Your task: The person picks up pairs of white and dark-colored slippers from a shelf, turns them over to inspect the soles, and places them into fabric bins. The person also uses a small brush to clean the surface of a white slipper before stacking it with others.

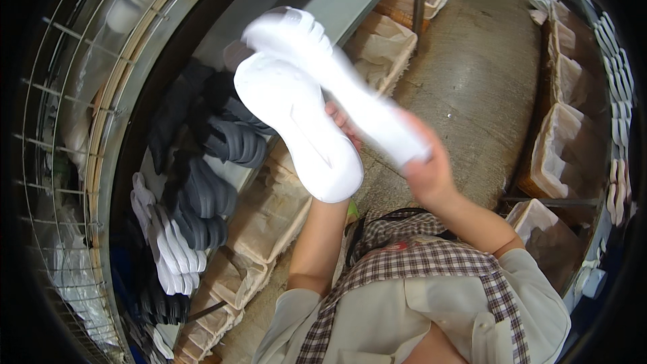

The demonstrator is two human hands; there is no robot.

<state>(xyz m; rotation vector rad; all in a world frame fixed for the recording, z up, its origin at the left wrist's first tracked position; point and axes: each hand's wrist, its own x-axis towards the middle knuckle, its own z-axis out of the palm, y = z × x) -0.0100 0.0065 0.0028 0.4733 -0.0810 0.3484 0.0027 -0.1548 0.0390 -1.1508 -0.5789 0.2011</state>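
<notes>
Two white shoe soles are up in front of me. One white sole (293,118) shows its broad face, with a long slit-like outline along its middle. My left hand (345,127) is closed on it from behind; its fingertips show past the sole's right edge, and the rest is hidden. A second white sole (367,104), smeared by motion, is tilted on its side with a ridged edge at the far end. My right hand (430,170) grips its near end. The far ends of both soles overlap or lie very close; whether they touch, I cannot tell.
On the left, a grey shelf (290,0) carries dark grey soles (202,185) and white soles (172,249) in rows. Cloth-lined baskets (269,219) stand below. A wire rack (74,94) curves at far left. Across the aisle floor (478,74) are more lined baskets (556,152).
</notes>
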